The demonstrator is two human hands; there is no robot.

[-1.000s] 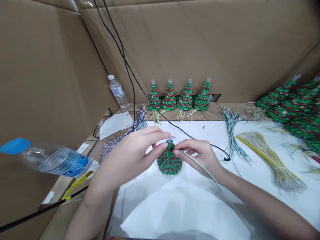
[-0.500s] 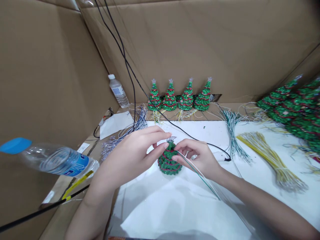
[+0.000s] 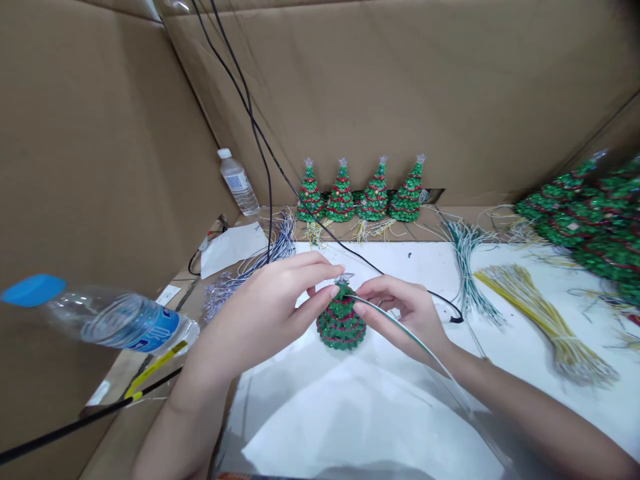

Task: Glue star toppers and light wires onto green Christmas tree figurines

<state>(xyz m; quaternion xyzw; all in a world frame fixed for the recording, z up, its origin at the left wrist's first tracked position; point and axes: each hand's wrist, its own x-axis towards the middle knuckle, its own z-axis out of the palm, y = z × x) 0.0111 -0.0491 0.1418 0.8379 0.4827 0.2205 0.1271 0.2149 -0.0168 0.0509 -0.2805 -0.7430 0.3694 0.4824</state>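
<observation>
A small green Christmas tree with red garlands stands upright on the white surface, a clear star at its top. My left hand is closed at the treetop, thumb and forefinger gripping it just under the star. On the tree's right side, my right hand pinches a green and white wire near the upper branches. That wire trails down to the right over my right hand and forearm. Where its tip meets the tree is too small to tell.
Four finished-looking trees line the back ledge; more trees lie at right. Wire bundles in green and yellow lie right, blue left. Bottles stand left and back left. A black cable crosses behind my hands.
My right hand has shifted slightly right and turned a little. The green and white wires now run close together over it, where they hung lower and apart. My left hand keeps its hold.
</observation>
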